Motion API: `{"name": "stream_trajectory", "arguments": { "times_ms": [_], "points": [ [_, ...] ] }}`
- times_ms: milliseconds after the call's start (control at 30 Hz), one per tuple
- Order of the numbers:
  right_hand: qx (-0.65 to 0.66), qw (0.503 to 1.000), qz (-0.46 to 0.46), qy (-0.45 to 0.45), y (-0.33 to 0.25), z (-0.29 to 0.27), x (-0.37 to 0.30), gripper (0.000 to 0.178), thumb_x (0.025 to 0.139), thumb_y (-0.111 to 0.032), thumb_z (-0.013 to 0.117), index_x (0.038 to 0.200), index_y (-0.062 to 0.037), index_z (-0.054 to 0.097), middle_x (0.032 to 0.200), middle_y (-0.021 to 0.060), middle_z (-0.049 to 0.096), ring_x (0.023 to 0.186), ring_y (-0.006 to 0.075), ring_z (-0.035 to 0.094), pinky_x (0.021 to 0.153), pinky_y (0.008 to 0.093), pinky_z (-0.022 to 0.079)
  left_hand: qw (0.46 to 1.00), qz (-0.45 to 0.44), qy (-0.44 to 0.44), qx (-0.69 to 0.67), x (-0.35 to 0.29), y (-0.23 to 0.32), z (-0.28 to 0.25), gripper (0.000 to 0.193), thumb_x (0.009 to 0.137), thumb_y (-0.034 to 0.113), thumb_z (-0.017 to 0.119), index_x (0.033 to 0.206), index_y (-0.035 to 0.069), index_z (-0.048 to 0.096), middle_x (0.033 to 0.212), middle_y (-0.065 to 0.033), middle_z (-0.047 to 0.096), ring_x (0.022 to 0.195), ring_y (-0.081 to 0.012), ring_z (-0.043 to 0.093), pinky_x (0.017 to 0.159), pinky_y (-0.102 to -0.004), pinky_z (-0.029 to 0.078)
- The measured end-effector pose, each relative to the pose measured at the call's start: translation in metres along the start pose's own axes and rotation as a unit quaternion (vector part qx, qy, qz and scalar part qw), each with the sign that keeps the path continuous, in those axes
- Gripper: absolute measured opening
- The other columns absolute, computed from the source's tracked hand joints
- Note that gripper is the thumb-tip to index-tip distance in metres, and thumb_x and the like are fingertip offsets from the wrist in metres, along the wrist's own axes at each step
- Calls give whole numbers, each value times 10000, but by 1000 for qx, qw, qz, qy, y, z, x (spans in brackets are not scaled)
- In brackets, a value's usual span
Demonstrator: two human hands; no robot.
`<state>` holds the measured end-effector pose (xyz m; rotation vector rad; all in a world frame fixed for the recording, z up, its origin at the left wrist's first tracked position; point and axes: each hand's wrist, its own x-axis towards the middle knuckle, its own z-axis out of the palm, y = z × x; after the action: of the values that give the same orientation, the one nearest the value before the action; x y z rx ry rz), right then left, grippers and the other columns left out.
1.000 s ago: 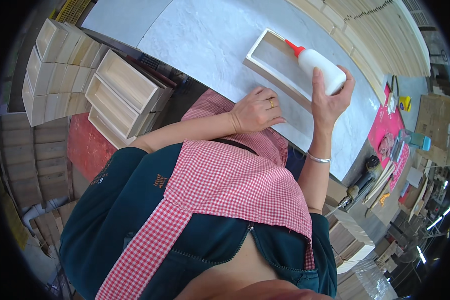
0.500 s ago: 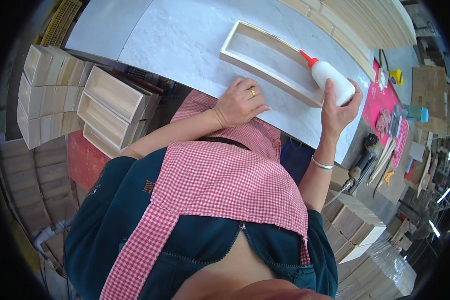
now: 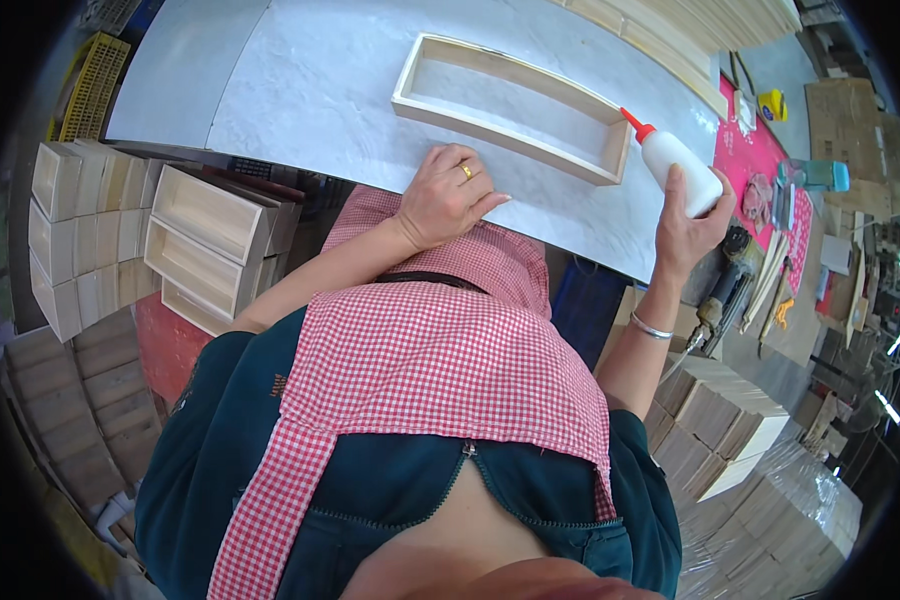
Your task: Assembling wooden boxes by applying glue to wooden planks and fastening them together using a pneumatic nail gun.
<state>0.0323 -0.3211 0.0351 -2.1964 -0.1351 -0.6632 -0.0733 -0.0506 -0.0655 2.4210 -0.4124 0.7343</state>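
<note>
My right hand (image 3: pixel 692 218) is wrapped round a white squeeze bottle (image 3: pixel 682 172) with a red pointed nozzle (image 3: pixel 636 123). The bottle tilts, its tip at the far right corner of a long, narrow frame of pale wood (image 3: pixel 515 140). That frame lies on the grey-white tabletop (image 3: pixel 310 100), whose surface shows through its middle. My left hand (image 3: pixel 450 195), with a gold ring, rests at the table's near edge, a little short of the frame. Its fingers are curled in and the thumb points right; I see nothing in it.
Stacked wooden boxes (image 3: pixel 205 215) stand left of the table, beside a yellow crate (image 3: pixel 88 85). Long wooden strips (image 3: pixel 670 45) lie along the far side. To the right are a pink sheet (image 3: pixel 735 145), a dark power tool (image 3: pixel 725 290) and more stacked wood (image 3: pixel 715 420).
The nozzle tip has travelled rightward along the frame's far side to its corner. My right hand and the bottle no longer cover the frame's right end. The left hand keeps its curled pose.
</note>
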Motion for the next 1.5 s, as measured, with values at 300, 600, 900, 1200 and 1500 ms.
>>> {"name": "stream_trajectory", "arguments": {
  "times_ms": [300, 600, 900, 1200, 1500],
  "points": [
    [-11, 1000, 9, 16, 9, -15, -5, 466, 855, -243, 831, 1193, -30, 592, 1058, 154, 668, 897, 255, 652, 789, 355, 549, 1000, 3, -3, 18, 2, 3, -2, 224, 913, 262, 719, 786, 109, 616, 859, -26, 609, 961, -217, 552, 915, -352, 439],
    [-20, 999, 34, 0, -6, -44, -31, 462, 845, -226, 833, 1185, -22, 597, 1042, 141, 661, 879, 242, 643, 776, 348, 543, 1000, -3, 3, 4, 5, 4, -3, 189, 891, 218, 741, 796, 101, 627, 845, -17, 621, 963, -222, 577, 934, -366, 431],
    [22, 995, 80, -49, -35, -44, -52, 462, 864, -212, 805, 1216, -23, 573, 1037, 134, 642, 839, 224, 626, 724, 324, 540, 1000, -5, 11, 5, 2, 1, -6, 208, 898, 246, 738, 785, 101, 641, 846, -16, 619, 950, -219, 570, 926, -368, 426],
    [209, 962, 39, -171, -101, 75, -82, 526, 857, -190, 797, 1265, -22, 510, 1079, 138, 608, 834, 244, 643, 708, 325, 539, 999, -20, -26, -22, -3, -3, -5, 251, 912, 325, 715, 763, 123, 703, 859, -2, 614, 943, -197, 542, 936, -370, 422],
    [171, 969, -39, -175, -110, 94, -78, 535, 836, -188, 825, 1241, -24, 517, 1050, 150, 620, 856, 258, 660, 713, 338, 548, 999, 8, 19, -29, -7, -10, 0, 271, 897, 366, 729, 760, 133, 712, 848, 6, 620, 929, -186, 540, 917, -358, 427]
  ]
}}
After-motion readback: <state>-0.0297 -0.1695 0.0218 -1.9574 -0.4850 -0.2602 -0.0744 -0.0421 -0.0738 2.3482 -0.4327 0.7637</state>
